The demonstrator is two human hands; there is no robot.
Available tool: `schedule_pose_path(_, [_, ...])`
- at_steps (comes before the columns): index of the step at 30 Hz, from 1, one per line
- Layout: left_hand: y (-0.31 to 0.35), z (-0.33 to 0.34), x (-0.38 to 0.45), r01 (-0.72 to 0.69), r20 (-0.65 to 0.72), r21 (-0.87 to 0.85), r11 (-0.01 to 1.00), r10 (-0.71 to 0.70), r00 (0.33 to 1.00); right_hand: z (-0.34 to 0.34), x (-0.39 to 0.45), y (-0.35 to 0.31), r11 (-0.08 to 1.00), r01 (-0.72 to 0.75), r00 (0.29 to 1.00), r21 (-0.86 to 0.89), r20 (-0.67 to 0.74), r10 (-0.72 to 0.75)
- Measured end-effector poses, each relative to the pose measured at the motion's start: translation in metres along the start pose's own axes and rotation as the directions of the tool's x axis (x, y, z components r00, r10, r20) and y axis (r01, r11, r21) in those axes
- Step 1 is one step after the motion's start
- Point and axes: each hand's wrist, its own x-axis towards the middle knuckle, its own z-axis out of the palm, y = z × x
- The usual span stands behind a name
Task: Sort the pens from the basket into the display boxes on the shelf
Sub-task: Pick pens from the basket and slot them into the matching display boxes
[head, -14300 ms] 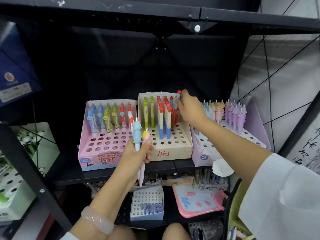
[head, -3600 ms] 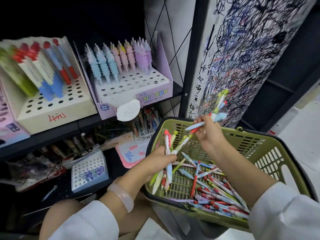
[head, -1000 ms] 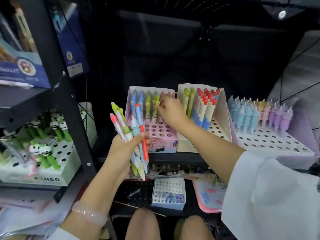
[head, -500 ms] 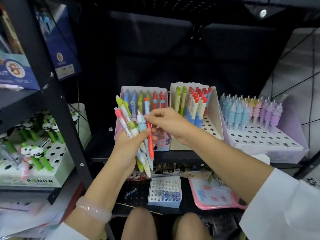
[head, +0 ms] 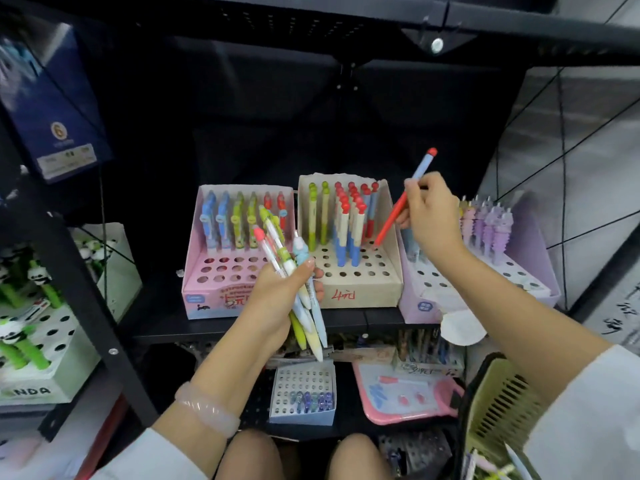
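Note:
My left hand [head: 277,299] grips a bundle of pens [head: 294,282] in front of the shelf, their tips pointing down. My right hand [head: 429,216] pinches a red and blue pen [head: 398,209], tilted, its red tip just above the holes at the right side of the beige display box [head: 360,292]. That box holds green, red and blue pens at its back. A pink display box [head: 207,299] stands to its left and a purple display box [head: 533,251] to its right. The green basket [head: 498,410] shows at the lower right.
A black shelf post [head: 79,271] rises at the left, with a panda pen box [head: 38,375] behind it. Below the shelf sit a small white pegged box [head: 301,379] and a pink board [head: 405,393]. My knees are at the bottom edge.
My right hand pulled a red and blue pen out of the bundle and carried it right, over the beige box. My left hand lowered slightly with the remaining pens.

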Motion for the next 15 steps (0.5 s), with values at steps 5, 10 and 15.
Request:
schedule_pose_path(5, [0.001,0.009,0.002,0.009,0.015,-0.007,1.000,-0.009,1.000,0.013,0.017,0.019,0.935,0.060,0.994,-0.350,0.110,-0.023])
schedule_pose_path(10, [0.000,0.004,0.005,0.011,0.005,-0.020,1.000,-0.011,1.000,0.030,0.021,0.026,0.854,0.116,0.964,-0.508,0.265,0.026])
schedule_pose_path(15, [0.000,0.002,0.012,0.002,-0.002,-0.006,1.000,-0.002,1.000,0.038,0.032,0.020,0.797,0.067,0.945,-0.600,0.294,0.141])
